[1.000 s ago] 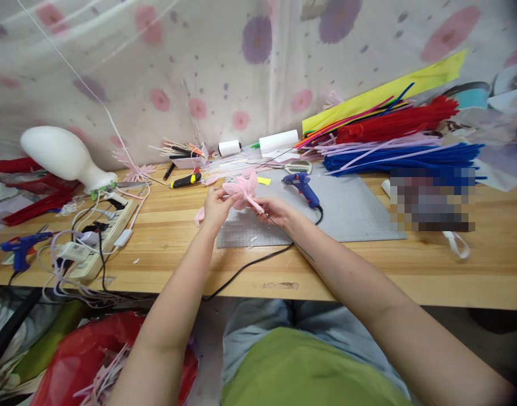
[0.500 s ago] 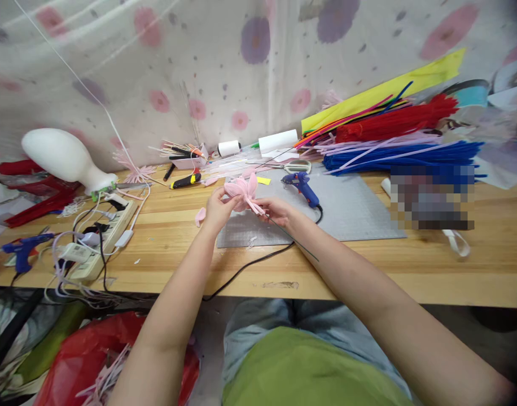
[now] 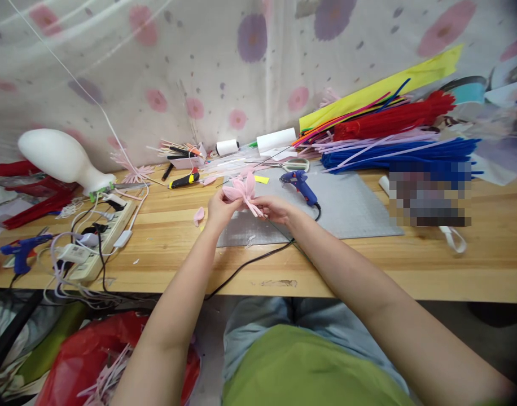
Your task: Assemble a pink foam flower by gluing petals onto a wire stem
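Observation:
A pink pipe-cleaner flower (image 3: 243,190) is held up between both hands over the near left part of the grey cutting mat (image 3: 347,208). My left hand (image 3: 223,213) pinches its petals from the left side. My right hand (image 3: 276,210) is closed around the lower part, by the bundled pink stems and a thin dark green wire that runs down along the forearm. A loose pink petal (image 3: 198,216) lies on the wood left of my left hand. Behind my right hand, a blue glue gun (image 3: 301,187) rests on the mat.
Scissors (image 3: 296,164) and a yellow-black utility knife (image 3: 184,180) lie farther back. Blue pipe cleaners (image 3: 394,153) and red ones fill the back right. On the left are a power strip (image 3: 108,237) with tangled cables, a white foam head (image 3: 59,152) and another glue gun (image 3: 22,251).
The flower has turned slightly in my fingers, with its petals and stems now at a different angle. Both hands keep hold of it. The whole view has shifted a little.

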Demonstrator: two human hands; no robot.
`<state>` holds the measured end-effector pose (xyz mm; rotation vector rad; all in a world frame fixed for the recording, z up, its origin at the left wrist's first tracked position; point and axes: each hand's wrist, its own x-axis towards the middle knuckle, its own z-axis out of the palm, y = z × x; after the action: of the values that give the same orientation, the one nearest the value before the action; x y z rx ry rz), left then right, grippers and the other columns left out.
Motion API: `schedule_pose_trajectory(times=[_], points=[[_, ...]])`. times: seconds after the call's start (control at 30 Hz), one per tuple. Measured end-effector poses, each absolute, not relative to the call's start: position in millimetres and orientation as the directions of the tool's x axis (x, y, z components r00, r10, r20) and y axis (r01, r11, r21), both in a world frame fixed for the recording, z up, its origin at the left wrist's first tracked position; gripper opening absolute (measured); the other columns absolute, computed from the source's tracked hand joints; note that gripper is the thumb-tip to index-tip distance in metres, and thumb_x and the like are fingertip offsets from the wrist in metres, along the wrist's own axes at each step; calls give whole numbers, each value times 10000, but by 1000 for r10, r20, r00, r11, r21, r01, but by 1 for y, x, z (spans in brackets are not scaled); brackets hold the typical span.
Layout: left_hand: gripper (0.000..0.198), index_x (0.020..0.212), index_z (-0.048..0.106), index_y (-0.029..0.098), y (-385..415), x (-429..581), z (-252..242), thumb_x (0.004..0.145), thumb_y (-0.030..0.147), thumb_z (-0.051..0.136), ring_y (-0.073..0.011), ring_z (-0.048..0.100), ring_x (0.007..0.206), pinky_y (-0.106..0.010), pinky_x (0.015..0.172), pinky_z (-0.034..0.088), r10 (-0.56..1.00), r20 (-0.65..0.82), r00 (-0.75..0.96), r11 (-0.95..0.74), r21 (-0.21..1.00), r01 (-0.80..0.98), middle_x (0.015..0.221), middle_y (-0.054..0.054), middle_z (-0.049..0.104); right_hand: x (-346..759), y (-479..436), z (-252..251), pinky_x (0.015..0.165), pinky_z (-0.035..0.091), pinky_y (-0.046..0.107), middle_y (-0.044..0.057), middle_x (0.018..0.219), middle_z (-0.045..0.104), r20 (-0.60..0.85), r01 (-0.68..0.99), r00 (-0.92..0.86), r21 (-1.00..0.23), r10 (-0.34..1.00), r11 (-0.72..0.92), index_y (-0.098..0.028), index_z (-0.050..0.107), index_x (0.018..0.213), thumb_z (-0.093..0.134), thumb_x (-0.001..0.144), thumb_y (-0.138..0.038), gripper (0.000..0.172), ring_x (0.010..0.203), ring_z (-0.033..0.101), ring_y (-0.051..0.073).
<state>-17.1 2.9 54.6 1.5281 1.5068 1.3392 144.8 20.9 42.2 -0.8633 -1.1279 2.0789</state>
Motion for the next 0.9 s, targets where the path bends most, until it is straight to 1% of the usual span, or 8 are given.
schedule_pose_trajectory(times=[0.1,0.2,0.3,0.37,0.43,0.57,0.7,0.9], points=[[280,761,571,158,2,-15,55,549,271,716,-143,578,688,-268,666,461,944,276,-182,-204,920,335,747,-15,627,146,19,46,375,247,184,-26,512,540,-226,-159,-572,-913,789,-377,-146,594,644,620,752,-295,185,413,386,42],[322,768,505,179,1,-13,54,542,248,723,-121,551,664,-244,635,441,925,323,-199,-241,906,349,732,14,583,148,17,50,395,248,203,2,561,592,-212,-84,-524,-951,825,-297,-152,631,657,573,810,-402,299,428,407,53],[337,779,465,192,1,-13,52,561,243,717,-111,536,648,-235,621,433,922,334,-197,-245,895,372,717,30,557,150,16,52,422,255,205,-10,521,567,-172,9,-481,-981,860,-191,-150,625,603,630,769,-453,345,437,402,53],[347,791,457,196,0,-13,51,567,241,718,-111,535,653,-236,629,437,921,337,-195,-244,890,386,719,34,552,150,15,52,438,268,199,-27,501,553,-146,37,-473,-989,869,-147,-151,619,588,698,706,-435,317,448,412,53],[364,799,455,196,0,-13,51,561,238,727,-112,536,661,-238,637,440,919,345,-191,-245,880,407,722,36,547,150,15,54,452,294,193,-29,504,569,-137,42,-475,-990,869,-133,-147,623,593,728,676,-406,291,462,437,56],[365,793,463,196,1,-12,56,551,228,735,-119,533,674,-248,649,442,927,343,-151,-230,839,492,730,39,544,150,15,59,451,326,182,-5,507,604,-159,85,-459,-987,874,-135,-122,625,577,709,712,-327,259,455,458,56],[354,793,486,195,2,-13,67,538,224,730,-129,527,675,-256,639,425,948,303,-102,-189,789,584,727,40,541,150,16,64,467,395,178,28,564,663,-224,137,-424,-974,877,-182,-116,649,613,717,717,-313,233,498,538,84],[278,803,556,179,3,-10,78,565,224,692,-136,541,684,-255,628,408,967,250,-46,-169,769,616,741,27,583,151,17,69,443,419,164,47,576,673,-198,238,-440,-966,876,-98,-115,634,597,716,720,-316,249,518,587,101]])
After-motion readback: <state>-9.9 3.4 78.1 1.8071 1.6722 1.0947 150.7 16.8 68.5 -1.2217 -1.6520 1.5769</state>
